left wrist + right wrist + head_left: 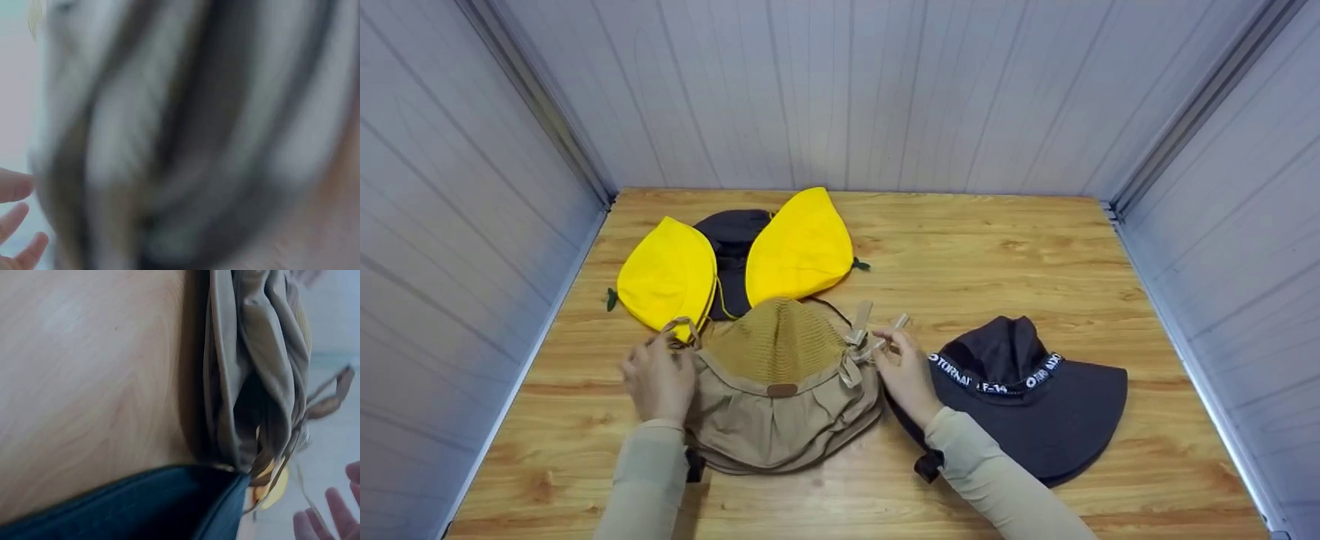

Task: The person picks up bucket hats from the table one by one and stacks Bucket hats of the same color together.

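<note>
A beige sun hat [780, 352] with a ribbed tan crown, pleated brim and small brown patch lies centrally. At its left edge is my left hand [660, 379], close to a looped tie [682, 324]; its grip is partly hidden. In the left wrist view, blurred fabric [169, 135] fills most of the picture, with separated fingertips [19, 188] beside it. My right hand [906, 375] pinches a thin beige ribbon [877, 349] at the hat's right side, next to a bow. The right wrist view shows the beige brim [264, 343] in folds and fingers [340, 512] by a thin strap.
A dark wide-brimmed hat [1035, 405] with a white-lettered band lies at right, partly under my right forearm. Behind the beige hat are two yellow hats [667, 274] with green leaf tips and another dark hat [731, 232]. Pale panel walls [840, 90] enclose the wooden table [997, 247].
</note>
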Motion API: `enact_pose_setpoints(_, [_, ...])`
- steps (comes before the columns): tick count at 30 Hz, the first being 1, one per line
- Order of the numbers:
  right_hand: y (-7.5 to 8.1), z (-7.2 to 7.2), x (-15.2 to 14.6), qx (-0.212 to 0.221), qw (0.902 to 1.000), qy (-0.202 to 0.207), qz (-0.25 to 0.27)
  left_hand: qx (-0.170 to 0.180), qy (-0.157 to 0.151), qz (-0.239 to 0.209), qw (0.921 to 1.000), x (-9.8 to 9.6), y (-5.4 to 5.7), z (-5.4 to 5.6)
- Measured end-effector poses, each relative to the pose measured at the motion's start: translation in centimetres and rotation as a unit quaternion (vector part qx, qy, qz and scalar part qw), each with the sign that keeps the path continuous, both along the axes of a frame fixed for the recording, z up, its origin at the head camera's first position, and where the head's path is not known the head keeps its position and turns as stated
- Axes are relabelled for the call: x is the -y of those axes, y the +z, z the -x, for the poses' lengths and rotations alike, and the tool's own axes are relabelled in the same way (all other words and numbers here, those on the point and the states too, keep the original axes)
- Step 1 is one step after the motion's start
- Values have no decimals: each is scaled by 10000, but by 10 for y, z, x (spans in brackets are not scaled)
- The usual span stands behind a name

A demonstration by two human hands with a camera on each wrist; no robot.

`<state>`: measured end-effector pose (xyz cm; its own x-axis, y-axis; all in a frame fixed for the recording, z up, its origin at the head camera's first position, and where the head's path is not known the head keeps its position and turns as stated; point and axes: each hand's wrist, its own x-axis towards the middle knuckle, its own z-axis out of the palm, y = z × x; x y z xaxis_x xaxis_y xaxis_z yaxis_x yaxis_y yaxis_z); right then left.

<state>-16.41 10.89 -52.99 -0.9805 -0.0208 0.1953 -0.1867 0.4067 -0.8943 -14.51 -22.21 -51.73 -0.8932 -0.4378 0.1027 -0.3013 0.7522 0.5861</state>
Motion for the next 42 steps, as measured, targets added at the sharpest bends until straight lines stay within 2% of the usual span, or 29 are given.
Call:
enact_pose_setpoints(3, [1,-4,10,-502,9957,441,-640,-465,-791,491,9946,-28,4,4])
enact_pose_setpoints(5, [-2,-6,15,-704,9886,710,-1125,-443,-1345,654,9878,-47,6,5])
enact_pose_setpoints(8, [-6,-7,23,-945,9752,1132,-1651,23,-1914,808,9782,-70,6,6])
enact_pose_setpoints(11, [-9,-7,29,-1131,9595,1555,-2061,630,-2167,1023,9688,-85,2,6])
enact_pose_setpoints(14, [-11,-7,33,-1111,9413,1924,-2542,1094,-2252,1071,9622,-91,-4,6])
enact_pose_setpoints(16, [-13,-8,34,-921,9299,2099,-2877,1257,-2280,1065,9596,-92,-7,6])
enact_pose_setpoints(20, [-18,-9,36,-580,9053,2276,-3539,1385,-2336,1010,9571,-92,-12,6])
enact_pose_setpoints(25, [-23,-10,35,-357,8863,2398,-3945,1501,-2402,891,9549,-92,-19,5])
enact_pose_setpoints(31, [-27,-13,35,-76,8742,2585,-4110,1551,-2449,751,9541,-91,-30,5])
enact_pose_setpoints(35, [-29,-15,35,-9,8729,2657,-4093,1680,-2472,613,9523,-90,-34,5])
enact_pose_setpoints(42, [-33,-15,35,69,8688,2739,-4124,1926,-2526,603,9463,-90,-33,6])
